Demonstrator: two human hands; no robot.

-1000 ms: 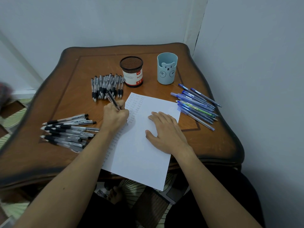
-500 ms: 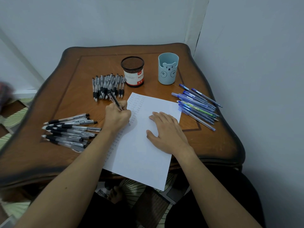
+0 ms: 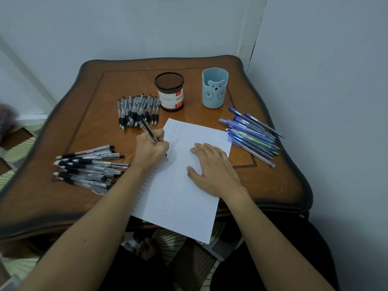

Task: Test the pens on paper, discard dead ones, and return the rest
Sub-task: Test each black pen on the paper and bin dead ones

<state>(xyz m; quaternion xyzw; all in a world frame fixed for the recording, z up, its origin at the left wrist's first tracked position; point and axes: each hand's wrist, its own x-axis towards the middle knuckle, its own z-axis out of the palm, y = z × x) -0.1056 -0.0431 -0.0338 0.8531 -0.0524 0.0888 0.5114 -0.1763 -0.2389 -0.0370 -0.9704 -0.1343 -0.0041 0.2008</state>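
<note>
Fingers [image 3: 161, 134] grip one pen [image 3: 145, 126], one sheet [image 3: 178, 198]

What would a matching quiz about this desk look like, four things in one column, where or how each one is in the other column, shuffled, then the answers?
Things:
1. black mesh cup
2. blue pens
3. left hand
4. right hand

States:
A. lies flat on the paper
B. lie to the right of the paper
C. grips a black pen
D. stands left of the bear cup

Pairs: 1-D, 2-B, 3-C, 4-A
</note>
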